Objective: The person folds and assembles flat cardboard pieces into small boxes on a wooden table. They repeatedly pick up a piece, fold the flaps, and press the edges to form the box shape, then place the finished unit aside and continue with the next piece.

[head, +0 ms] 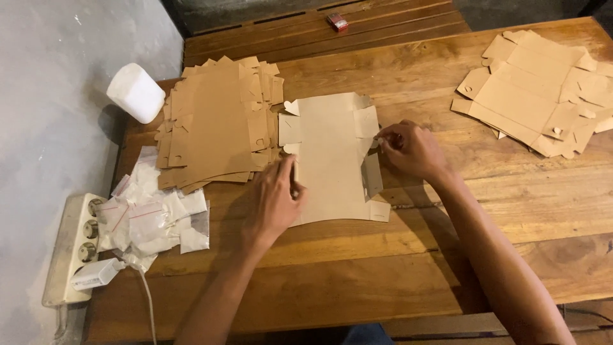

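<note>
Flat on the wooden table [396, 268], between both hands: a pale cardboard box blank [329, 160], long axis running away from the body, near end toward the table's front edge, far end with its notched tabs pointing at the bench beyond. Left hand [273, 199] pressed on the blank's left edge, fingers together and laid flat, not clamped round anything. Right hand [408, 148] at the blank's right edge, fingertips [383, 137] pinched shut on a small side flap; just below that grip, another side flap [371, 174] standing up from the sheet. Directly beyond the left grip, touching the blank's left side: a fanned stack of brown blanks [214, 121]. Farther left, a white cylinder [135, 92] lying tilted, a heap of small clear bags [150, 217], a white power strip [73, 246] with a plugged charger. Well right of the right grip, a second pile of blanks [543, 89]. Far back on the bench, a small red box [337, 22].
</note>
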